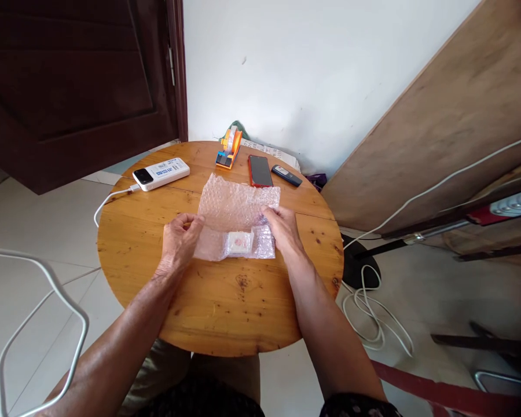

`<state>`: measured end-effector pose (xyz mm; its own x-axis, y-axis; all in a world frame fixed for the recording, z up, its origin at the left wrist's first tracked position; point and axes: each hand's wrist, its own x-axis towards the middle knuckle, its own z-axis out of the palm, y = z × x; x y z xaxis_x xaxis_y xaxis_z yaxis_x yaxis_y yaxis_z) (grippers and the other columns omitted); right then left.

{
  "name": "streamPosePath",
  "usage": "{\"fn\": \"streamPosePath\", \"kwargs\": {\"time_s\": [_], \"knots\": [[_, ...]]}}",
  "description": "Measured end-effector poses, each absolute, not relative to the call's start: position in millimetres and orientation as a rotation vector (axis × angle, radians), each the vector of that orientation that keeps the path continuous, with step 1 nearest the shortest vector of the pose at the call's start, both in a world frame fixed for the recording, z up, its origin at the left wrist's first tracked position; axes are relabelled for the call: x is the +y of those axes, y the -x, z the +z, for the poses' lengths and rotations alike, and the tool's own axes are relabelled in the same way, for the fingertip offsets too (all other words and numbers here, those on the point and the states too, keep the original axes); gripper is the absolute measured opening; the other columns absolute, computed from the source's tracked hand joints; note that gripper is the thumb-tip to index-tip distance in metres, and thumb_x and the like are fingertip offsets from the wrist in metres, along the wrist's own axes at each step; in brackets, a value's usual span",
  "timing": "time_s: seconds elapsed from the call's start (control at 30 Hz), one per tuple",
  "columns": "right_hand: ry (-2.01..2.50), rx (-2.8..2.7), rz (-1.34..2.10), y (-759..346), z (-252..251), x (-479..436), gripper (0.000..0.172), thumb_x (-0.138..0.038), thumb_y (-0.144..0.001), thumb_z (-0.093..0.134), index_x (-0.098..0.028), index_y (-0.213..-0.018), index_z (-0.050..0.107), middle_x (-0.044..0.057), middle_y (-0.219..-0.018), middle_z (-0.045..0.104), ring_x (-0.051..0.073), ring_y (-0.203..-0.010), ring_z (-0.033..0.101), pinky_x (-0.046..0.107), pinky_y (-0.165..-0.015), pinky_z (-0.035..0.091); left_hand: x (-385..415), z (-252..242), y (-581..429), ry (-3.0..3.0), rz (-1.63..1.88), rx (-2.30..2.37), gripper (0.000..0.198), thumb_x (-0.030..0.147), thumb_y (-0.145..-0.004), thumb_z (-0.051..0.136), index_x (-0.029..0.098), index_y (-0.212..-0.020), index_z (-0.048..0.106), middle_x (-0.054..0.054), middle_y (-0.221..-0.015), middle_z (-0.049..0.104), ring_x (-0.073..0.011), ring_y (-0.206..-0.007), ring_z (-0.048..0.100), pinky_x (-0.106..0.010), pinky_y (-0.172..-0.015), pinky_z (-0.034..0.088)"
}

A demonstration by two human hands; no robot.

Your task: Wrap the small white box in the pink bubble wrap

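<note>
A sheet of clear bubble wrap (pixel 232 205) lies on the round wooden table in front of me, its near part folded over. Within the near fold sits a small white block-shaped item (pixel 239 242) with a reddish mark; its exact kind is unclear through the plastic. My left hand (pixel 182 237) pinches the left edge of the bubble wrap between thumb and fingers. On the opposite side, my right hand (pixel 282 226) grips the right edge, thumb and forefinger closed on it. Both hands are just to either side of the white item, not touching it.
Behind the wrap stand an orange tape dispenser (pixel 229 147), a red-cased phone (pixel 260 171) and a small dark remote-like device (pixel 286 175). A white power bank (pixel 161 174) with a cable lies at the table's (pixel 226 313) left. A white cable (pixel 367 307) coils on the floor at right.
</note>
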<state>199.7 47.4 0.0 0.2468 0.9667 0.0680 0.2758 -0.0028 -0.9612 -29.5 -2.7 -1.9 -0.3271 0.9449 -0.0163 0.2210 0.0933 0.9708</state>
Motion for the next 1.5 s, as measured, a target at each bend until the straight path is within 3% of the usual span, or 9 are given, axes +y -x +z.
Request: {"fn": "streamPosePath", "kwargs": {"time_s": [0.17, 0.33, 0.63, 0.8, 0.97, 1.2, 1.33, 1.43, 1.5], "knots": [[1.756, -1.437, 0.497, -220.2, -1.3, 56.3, 0.011, -0.032, -0.069, 0.064, -0.021, -0.069, 0.065, -0.004, -0.062, 0.062, 0.017, -0.064, 0.057, 0.029, -0.064, 0.044, 1.9, -3.2, 33.9, -1.171, 1.362, 1.800, 0.032, 0.037, -0.073, 0.062, 0.015, -0.095, 0.069, -0.005, -0.085, 0.069, -0.0159, -0.063, 0.058, -0.026, -0.056, 0.045], [1.560, -1.405, 0.342, -217.4, 17.6, 43.9, 0.020, -0.034, -0.075, 0.063, -0.022, -0.090, 0.067, 0.002, -0.083, 0.069, 0.019, -0.075, 0.062, 0.035, -0.077, 0.049, -13.1, 6.6, 25.4, -1.678, 1.571, 1.644, 0.028, 0.031, -0.081, 0.056, 0.020, -0.104, 0.066, -0.007, -0.107, 0.069, -0.0247, -0.105, 0.062, -0.037, -0.091, 0.050], [1.215, -1.780, 0.999, -205.8, 39.3, 19.3, 0.055, -0.067, -0.093, 0.043, -0.021, -0.097, 0.071, 0.005, -0.094, 0.072, 0.022, -0.096, 0.066, 0.038, -0.093, 0.048, -15.2, 3.5, 19.8, -1.805, 1.141, 1.510, 0.046, 0.046, -0.089, 0.056, 0.018, -0.125, 0.061, -0.014, -0.122, 0.067, -0.0310, -0.117, 0.058, -0.042, -0.093, 0.050], [1.101, -2.015, 1.359, -212.9, 76.4, 0.2, 0.044, -0.057, -0.095, 0.051, -0.020, -0.097, 0.074, 0.002, -0.079, 0.072, 0.019, -0.082, 0.067, 0.033, -0.084, 0.050, -18.7, 12.9, 24.0, -1.679, 1.111, 1.492, 0.052, 0.055, -0.095, 0.045, 0.017, -0.126, 0.061, -0.013, -0.109, 0.072, -0.0302, -0.108, 0.064, -0.039, -0.091, 0.049], [0.883, -2.280, 1.811, -202.9, 87.4, -33.6, 0.024, -0.042, -0.089, 0.064, -0.023, -0.098, 0.077, 0.000, -0.084, 0.076, 0.016, -0.076, 0.068, 0.026, -0.070, 0.051, -19.5, 19.0, 27.4, -1.389, 1.308, 1.365, 0.053, 0.060, -0.093, 0.043, 0.016, -0.109, 0.066, -0.004, -0.076, 0.070, -0.0195, -0.065, 0.065, -0.031, -0.066, 0.050], [1.104, -2.244, 1.555, -207.3, 56.7, -52.2, 0.018, -0.032, -0.091, 0.059, -0.023, -0.093, 0.074, -0.001, -0.080, 0.073, 0.014, -0.071, 0.065, 0.024, -0.065, 0.049, -16.1, 4.7, 21.6, -1.686, 0.936, 1.457, 0.021, 0.029, -0.073, 0.057, 0.020, -0.088, 0.069, 0.003, -0.056, 0.060, -0.0141, -0.051, 0.054, -0.025, -0.054, 0.042], [1.278, -2.003, 0.977, -202.7, 58.3, -39.8, 0.017, -0.030, -0.089, 0.060, -0.023, -0.102, 0.068, 0.003, -0.095, 0.071, 0.018, -0.086, 0.066, 0.032, -0.077, 0.053, -17.7, 2.7, 22.0, -1.905, 0.968, 1.425, 0.033, 0.023, -0.071, 0.053, 0.018, -0.099, 0.069, -0.005, -0.081, 0.071, -0.0187, -0.070, 0.063, -0.030, -0.067, 0.049], [1.273, -2.103, 0.672, -188.2, 47.5, -25.1, 0.052, -0.018, -0.076, 0.070, -0.026, -0.126, 0.059, 0.008, -0.131, 0.063, 0.026, -0.119, 0.059, 0.042, -0.099, 0.048, -17.1, 0.2, 23.4, -2.086, 1.028, 1.304, 0.056, 0.020, -0.067, 0.053, 0.013, -0.121, 0.062, -0.014, -0.112, 0.070, -0.0276, -0.103, 0.064, -0.041, -0.092, 0.050], [1.294, -2.199, 0.622, -180.3, 37.4, -18.2, 0.059, -0.013, -0.073, 0.071, -0.024, -0.129, 0.058, 0.010, -0.132, 0.062, 0.028, -0.122, 0.058, 0.046, -0.104, 0.045, -17.1, -2.7, 23.1, -2.155, 0.975, 1.278, 0.073, 0.019, -0.065, 0.054, 0.012, -0.137, 0.051, -0.016, -0.125, 0.066, -0.0316, -0.117, 0.059, -0.048, -0.104, 0.044]]}}
